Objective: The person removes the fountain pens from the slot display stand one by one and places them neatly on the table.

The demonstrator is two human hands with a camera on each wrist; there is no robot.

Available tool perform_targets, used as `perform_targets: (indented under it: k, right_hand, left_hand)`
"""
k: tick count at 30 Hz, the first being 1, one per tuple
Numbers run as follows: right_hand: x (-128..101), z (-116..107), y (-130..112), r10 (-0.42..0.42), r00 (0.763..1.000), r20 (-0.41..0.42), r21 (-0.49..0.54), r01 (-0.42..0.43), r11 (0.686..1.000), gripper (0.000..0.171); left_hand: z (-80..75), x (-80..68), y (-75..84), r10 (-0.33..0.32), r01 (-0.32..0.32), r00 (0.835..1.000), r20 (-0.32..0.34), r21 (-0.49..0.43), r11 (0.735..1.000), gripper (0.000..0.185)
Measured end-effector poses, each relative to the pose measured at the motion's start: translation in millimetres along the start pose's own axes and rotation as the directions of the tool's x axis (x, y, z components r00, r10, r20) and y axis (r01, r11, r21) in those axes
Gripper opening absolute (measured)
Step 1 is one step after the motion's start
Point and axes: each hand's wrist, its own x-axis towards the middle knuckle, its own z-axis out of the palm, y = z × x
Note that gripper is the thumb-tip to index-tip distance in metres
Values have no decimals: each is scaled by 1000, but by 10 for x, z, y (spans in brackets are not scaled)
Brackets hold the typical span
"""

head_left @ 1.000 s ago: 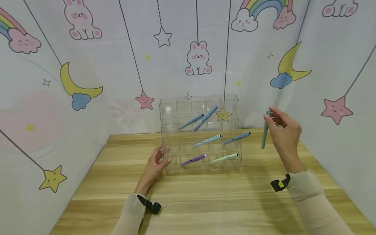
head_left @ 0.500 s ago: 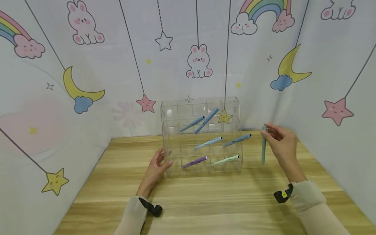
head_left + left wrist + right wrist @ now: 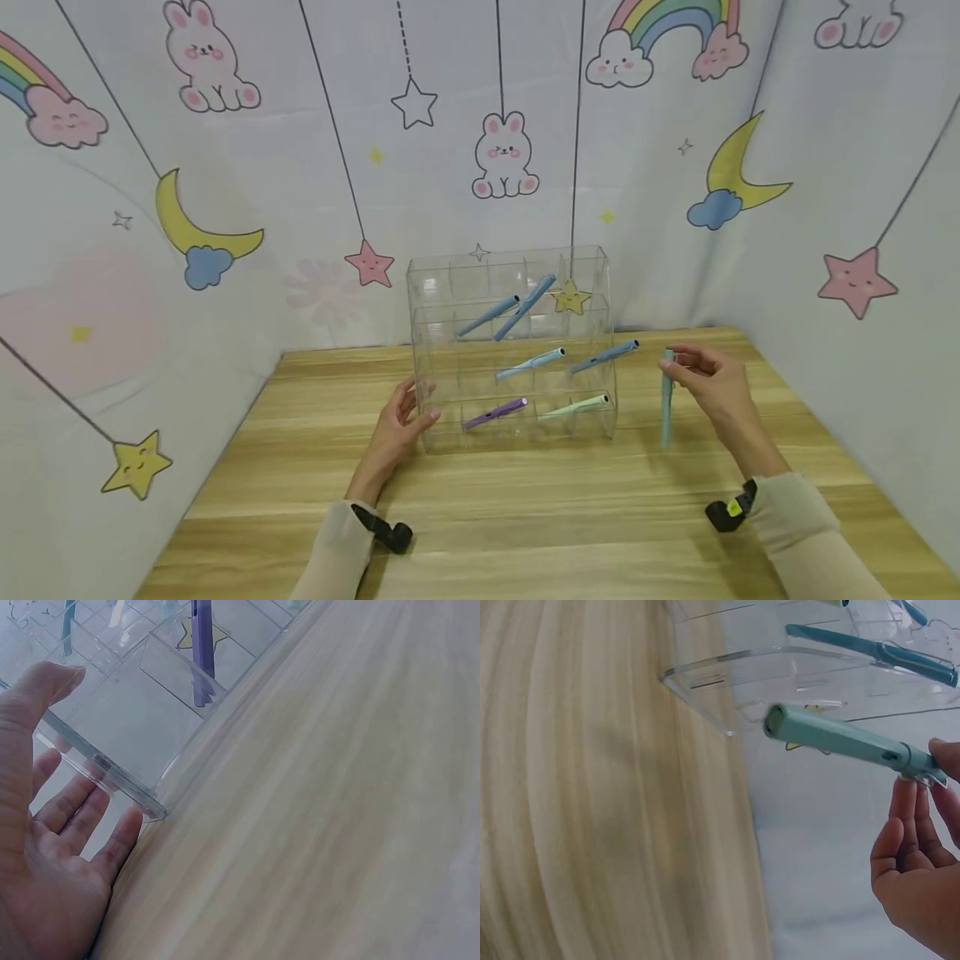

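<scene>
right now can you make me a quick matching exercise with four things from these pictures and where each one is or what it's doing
Things:
1. purple pen
2. teal pen
3. left hand
4. mint pen

Places:
A. bottom row of the clear organizer, on the right
B. pinched at its top end by the right hand, hanging upright beside the organizer
C. bottom row of the organizer, on the left
D. against the organizer's left side

Pairs: 1-C, 2-B, 3-D, 4-A

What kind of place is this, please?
Probably a staged tabletop booth: a wooden table enclosed by cartoon-printed backdrop walls, with a clear acrylic pen organizer standing on it.
</scene>
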Motion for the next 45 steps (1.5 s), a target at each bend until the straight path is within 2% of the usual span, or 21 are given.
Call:
perform_targets:
  k: [7,14,18,23,29,36,45]
  right_hand:
    - [23,3,129,31,995,99,-6,-31,1000,37]
    - [74,19,260,67,980,187,-55,-58,997,57]
    - [98,55,359,94,972,215,-69,-81,994,58]
    - [115,126,464,115,968,224,-72,-101,992,59]
    - [188,202,580,158,958,238,-133,-129,983,57]
    - [203,263,626,205,954,220,-126,-181,976,52]
    - [166,310,613,233,958,166,-283,-180,942,44]
  left_hand:
    - [-28,-8,-4,-3,3,1000,7,7,1000,78]
    - [-17,20,1,-7,7,1000,3,6,1000,78]
    - [-13,24,2,-7,7,1000,1,5,1000,79]
    - [-23,17,-1,-16,16,1000,3,14,1000,79]
    - [-33,18,-17,-17,17,1000,9,3,1000,81]
    - [-9,13,-17,-19,19,1000,9,11,1000,81]
    - [0,16,-31,-17,17,1000,6,6,1000,80]
